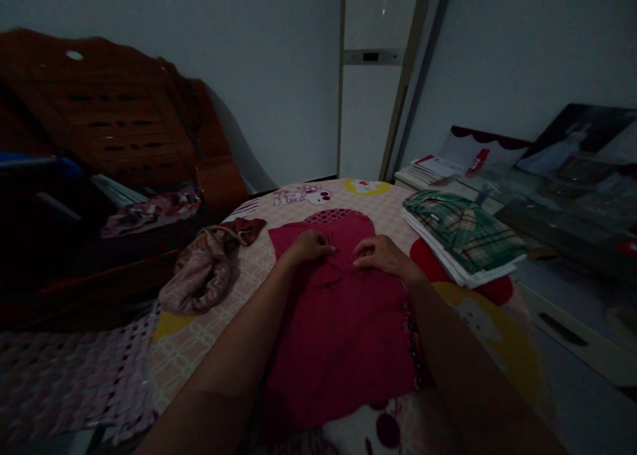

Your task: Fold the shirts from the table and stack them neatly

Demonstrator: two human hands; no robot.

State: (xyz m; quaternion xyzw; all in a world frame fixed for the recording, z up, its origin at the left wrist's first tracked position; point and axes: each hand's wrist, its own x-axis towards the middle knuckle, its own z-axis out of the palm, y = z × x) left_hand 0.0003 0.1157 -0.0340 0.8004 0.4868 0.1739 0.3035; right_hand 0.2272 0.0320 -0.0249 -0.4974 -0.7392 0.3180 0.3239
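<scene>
A magenta garment (pixel 343 335) lies spread on a round table with a patterned cloth (pixel 259 269). On its upper left part rests my left hand (pixel 311 246), thumb and fingers pinched together at the fabric, which is wrinkled there. My right hand (pixel 381 255) is at the upper right part, its fingers bent and slightly apart over the cloth; nothing shows between them. A dark patterned edge (pixel 414 345) sticks out along the garment's right side.
A crumpled brownish-pink cloth (pixel 199 276) lies on the table's left side. Folded green plaid clothing (pixel 462 229) sits on white folded items at the right. A wooden bench (pixel 124 130) stands at the left, a woven chair (pixel 74 375) below it, and a glass-topped cabinet (pixel 557 209) at the right.
</scene>
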